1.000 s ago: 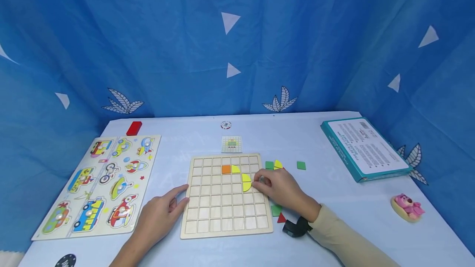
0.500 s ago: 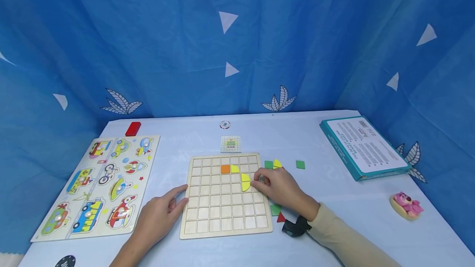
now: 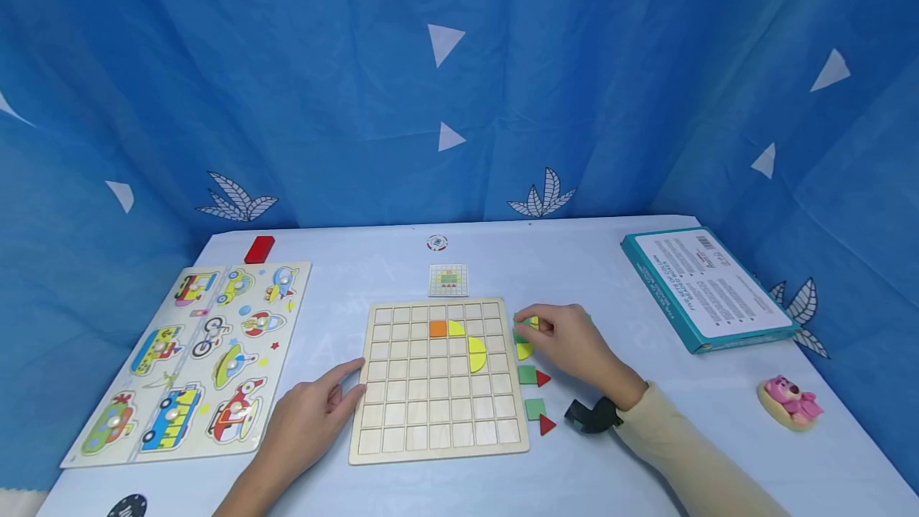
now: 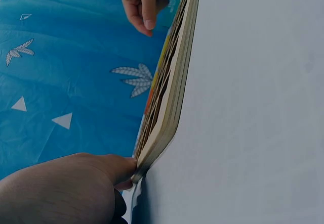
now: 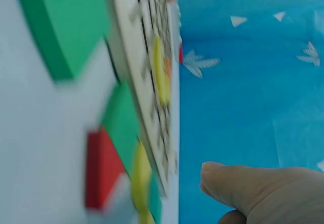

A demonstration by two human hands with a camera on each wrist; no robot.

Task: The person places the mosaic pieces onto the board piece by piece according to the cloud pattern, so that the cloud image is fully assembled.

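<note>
A wooden grid board (image 3: 439, 409) lies flat on the table, with an orange square tile (image 3: 438, 329), a yellow quarter-circle tile (image 3: 455, 328) and two more yellow quarter circles (image 3: 477, 355) forming a half disc. The left hand (image 3: 305, 421) touches the board's left edge with extended thumb and index finger; the left wrist view shows a finger (image 4: 124, 168) against the board's corner. Right of the board, the right hand (image 3: 574, 341) hovers over loose tiles, fingers loosely bent beside a green square tile (image 3: 522, 333). No tile shows in its grasp; its fingertips partly cover the tiles there.
Beside the board lie a yellow tile (image 3: 525, 351), green squares (image 3: 534, 409) and red triangles (image 3: 547, 424). A pattern card (image 3: 448, 280) sits behind it. At left is a vehicle puzzle board (image 3: 194, 365); at right, a teal box (image 3: 707, 290) and pink bear figure (image 3: 788, 401).
From the half disc on the board, the right hand has moved right to the loose tiles, uncovering a yellow tile, green squares and red triangles. The left hand stays at the board's edge.
</note>
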